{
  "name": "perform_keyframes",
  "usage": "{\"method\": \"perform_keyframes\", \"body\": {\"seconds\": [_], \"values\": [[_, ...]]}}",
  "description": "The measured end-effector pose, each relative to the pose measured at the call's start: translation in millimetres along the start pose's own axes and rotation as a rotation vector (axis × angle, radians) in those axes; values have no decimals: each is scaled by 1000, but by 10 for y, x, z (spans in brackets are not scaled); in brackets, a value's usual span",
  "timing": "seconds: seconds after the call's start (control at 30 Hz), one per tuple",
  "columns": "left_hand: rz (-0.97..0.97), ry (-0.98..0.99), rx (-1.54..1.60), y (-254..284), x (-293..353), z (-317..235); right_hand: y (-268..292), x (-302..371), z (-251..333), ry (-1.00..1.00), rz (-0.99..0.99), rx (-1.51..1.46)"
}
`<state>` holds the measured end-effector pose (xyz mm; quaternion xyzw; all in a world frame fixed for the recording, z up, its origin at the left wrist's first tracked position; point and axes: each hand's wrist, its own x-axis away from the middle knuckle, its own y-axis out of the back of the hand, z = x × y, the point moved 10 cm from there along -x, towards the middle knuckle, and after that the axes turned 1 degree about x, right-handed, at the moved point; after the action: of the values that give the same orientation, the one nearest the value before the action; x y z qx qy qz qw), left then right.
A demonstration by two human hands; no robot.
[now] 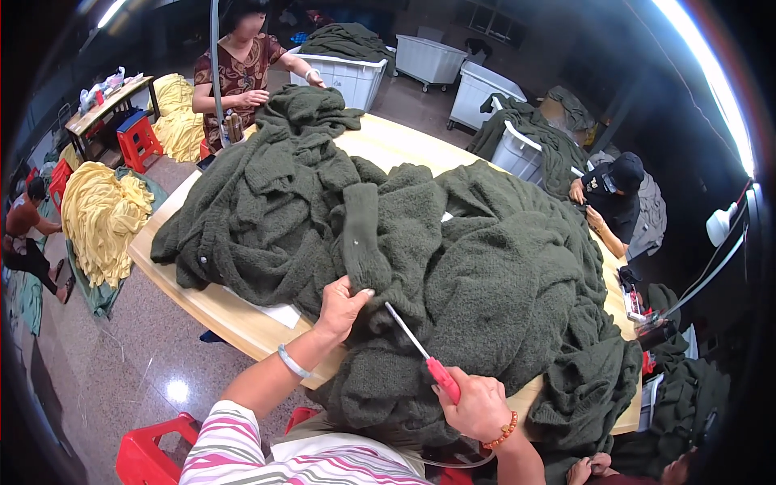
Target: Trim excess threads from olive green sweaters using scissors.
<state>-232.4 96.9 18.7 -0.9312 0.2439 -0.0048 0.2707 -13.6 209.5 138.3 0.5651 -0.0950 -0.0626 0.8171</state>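
Note:
A dark green knitted cardigan [388, 218] lies in front of me on a large heap of the same knitwear. My left hand [343, 307] pinches the lower end of a ribbed strip [361, 230] of it, thumb and fingers closed on the fabric. A small pale button shows on that strip. In my right hand [477, 408] is a tool with a thin metal shaft and a pinkish-red handle [444, 380], the fist wrapped round the handle. The shaft points up and left, its tip close to the fabric beside my left thumb. The tip's exact shape is too small to tell.
The knit heap covers much of a pale wooden table [412, 145]. One person [246, 77] handles knitwear at the far left, another [618, 190] works at the right. White bins [347, 79] stand behind. A red stool [149, 457] is by my left side.

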Motion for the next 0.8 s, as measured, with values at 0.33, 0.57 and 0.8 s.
{"method": "perform_keyframes", "body": {"seconds": [0.33, 0.57, 0.8], "values": [[136, 228, 99, -58, 38, 37, 37, -81, 131, 75, -51, -3], [166, 476, 346, 177, -420, 22, 64, -101, 144, 22, -40, 9], [66, 543, 350, 666, -810, 295, 69, -231, 193, 57, -92, -27]]}}
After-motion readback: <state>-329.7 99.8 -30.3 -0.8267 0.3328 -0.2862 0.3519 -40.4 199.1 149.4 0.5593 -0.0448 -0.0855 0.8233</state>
